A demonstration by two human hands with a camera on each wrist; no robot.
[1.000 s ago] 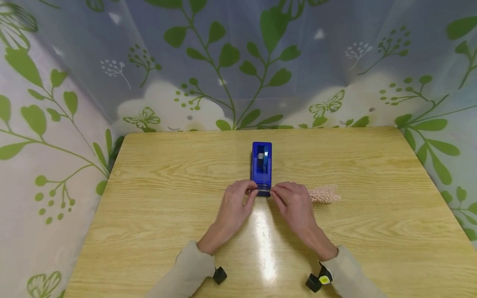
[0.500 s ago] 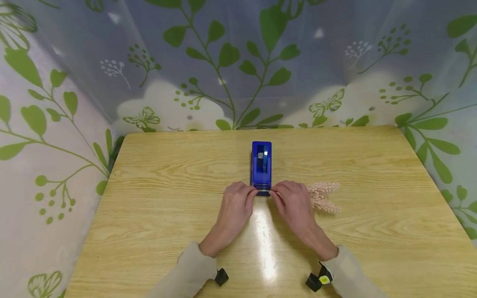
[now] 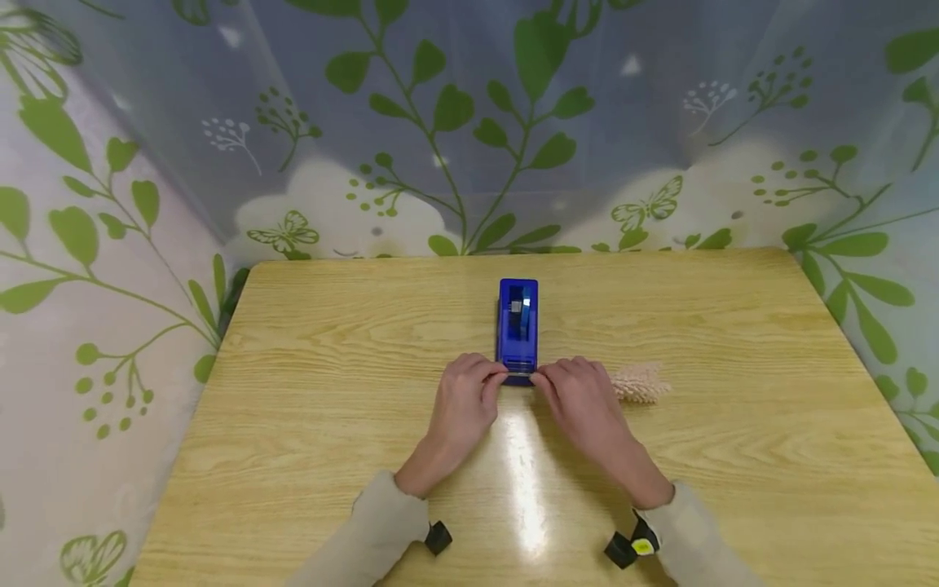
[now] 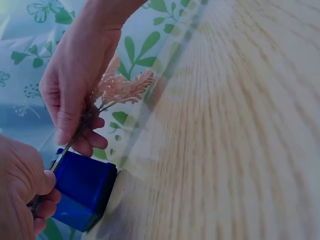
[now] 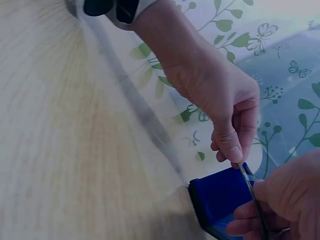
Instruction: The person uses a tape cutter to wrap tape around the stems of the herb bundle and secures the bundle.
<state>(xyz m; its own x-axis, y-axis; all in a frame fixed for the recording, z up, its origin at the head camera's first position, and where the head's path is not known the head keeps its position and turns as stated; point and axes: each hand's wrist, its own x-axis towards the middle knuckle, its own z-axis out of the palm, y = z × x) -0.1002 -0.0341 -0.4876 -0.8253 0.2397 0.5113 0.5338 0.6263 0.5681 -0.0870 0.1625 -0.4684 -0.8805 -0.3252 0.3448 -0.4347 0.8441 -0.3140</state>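
A blue tape dispenser (image 3: 517, 326) stands on the wooden table in front of both hands. My left hand (image 3: 462, 399) pinches a thin flower stem (image 5: 255, 200) between thumb and fingers. Further right on the same stem my right hand (image 3: 587, 408) pinches it, and the pink artificial flower heads (image 3: 640, 383) stick out beyond that hand. The stretch of stem between the hands lies across the dispenser's near end, close to its cutting edge. In the left wrist view, the flower heads (image 4: 125, 87) fork from the stem. Whether tape sticks to the stem is too small to tell.
The light wooden table (image 3: 323, 326) reaches round the dispenser on all sides. A curtain with green leaves (image 3: 451, 106) hangs behind the table and along its sides. Black wrist cameras (image 3: 438, 538) are strapped at both sleeves.
The pink flower heads fanned apart half a second ago and now lie bunched together, so the stem has turned. Both hands stay almost where they were at the dispenser's near end.
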